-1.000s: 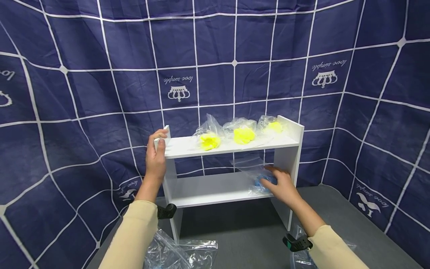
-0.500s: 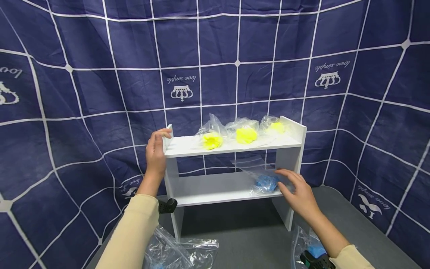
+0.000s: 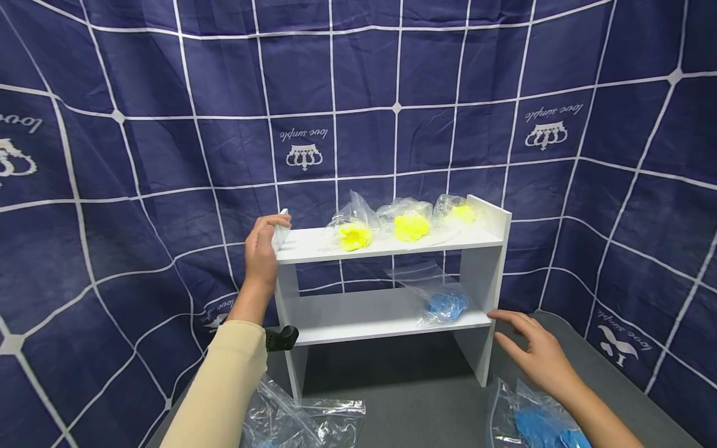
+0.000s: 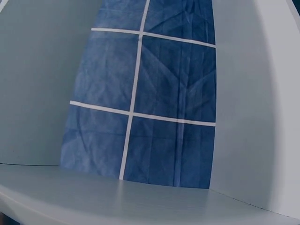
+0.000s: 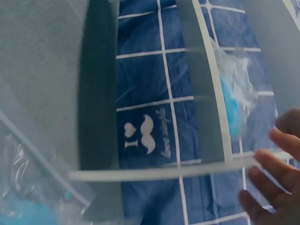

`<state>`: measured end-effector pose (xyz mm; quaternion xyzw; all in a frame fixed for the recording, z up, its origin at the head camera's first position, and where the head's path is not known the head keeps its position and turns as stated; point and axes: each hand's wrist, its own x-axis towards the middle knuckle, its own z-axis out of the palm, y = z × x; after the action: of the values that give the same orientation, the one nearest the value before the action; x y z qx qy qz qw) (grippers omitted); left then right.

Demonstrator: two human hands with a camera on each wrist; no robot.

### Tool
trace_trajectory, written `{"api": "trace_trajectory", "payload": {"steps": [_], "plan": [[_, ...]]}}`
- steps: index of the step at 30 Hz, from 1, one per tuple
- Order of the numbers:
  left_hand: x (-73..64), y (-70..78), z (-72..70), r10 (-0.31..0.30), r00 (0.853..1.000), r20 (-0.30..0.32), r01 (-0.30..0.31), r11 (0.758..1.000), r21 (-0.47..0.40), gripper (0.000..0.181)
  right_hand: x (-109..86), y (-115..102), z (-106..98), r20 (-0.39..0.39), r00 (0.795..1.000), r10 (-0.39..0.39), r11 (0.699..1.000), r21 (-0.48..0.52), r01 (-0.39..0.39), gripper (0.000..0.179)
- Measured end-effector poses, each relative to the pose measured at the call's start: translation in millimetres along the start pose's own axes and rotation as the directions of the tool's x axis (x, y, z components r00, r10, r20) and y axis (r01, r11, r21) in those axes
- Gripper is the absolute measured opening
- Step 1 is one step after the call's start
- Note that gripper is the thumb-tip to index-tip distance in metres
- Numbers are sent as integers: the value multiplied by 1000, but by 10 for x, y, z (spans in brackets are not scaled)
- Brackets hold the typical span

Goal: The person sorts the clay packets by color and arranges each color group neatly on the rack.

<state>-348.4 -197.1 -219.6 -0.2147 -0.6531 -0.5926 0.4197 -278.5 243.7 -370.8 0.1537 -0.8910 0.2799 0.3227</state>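
While gripping the white shelf [image 3: 305, 246] with curled left fingers [image 3: 274, 220], draws the right fingers [image 3: 512, 318], relaxed and empty, away from the blue-filled bag [image 3: 445, 305], lying to those fingers' left on the lower board [image 3: 350, 314], apparently placed.

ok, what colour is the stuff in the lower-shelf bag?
The stuff is blue, in a clear bag; head view shows it best.

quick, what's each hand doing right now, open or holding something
Left hand: closed, holding the shelf's left side panel.
Right hand: open, holding nothing, at the shelf's right side panel.
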Motion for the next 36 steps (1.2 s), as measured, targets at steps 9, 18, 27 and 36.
{"api": "trace_trajectory", "payload": {"steps": [9, 18, 27, 36], "plan": [[41, -237, -42, -22, 999, 30, 21, 1000, 13, 41, -319, 366, -170, 347, 937, -39, 997, 80, 12, 44], [19, -259, -37, -19, 1000, 23, 20, 999, -33, 40, -769, 897, -209, 467, 858, -212, 976, 51, 213, 70], [34, -266, -29, -8, 1000, 20, 9, 999, -48, 40, -1068, 1189, -375, 777, 618, 118, 969, 45, -241, 93], [36, -253, -10, 10, 1000, 19, -9, 999, -43, 40, -1162, 1613, -204, 360, 874, -327, 944, 85, 319, 72]]}}
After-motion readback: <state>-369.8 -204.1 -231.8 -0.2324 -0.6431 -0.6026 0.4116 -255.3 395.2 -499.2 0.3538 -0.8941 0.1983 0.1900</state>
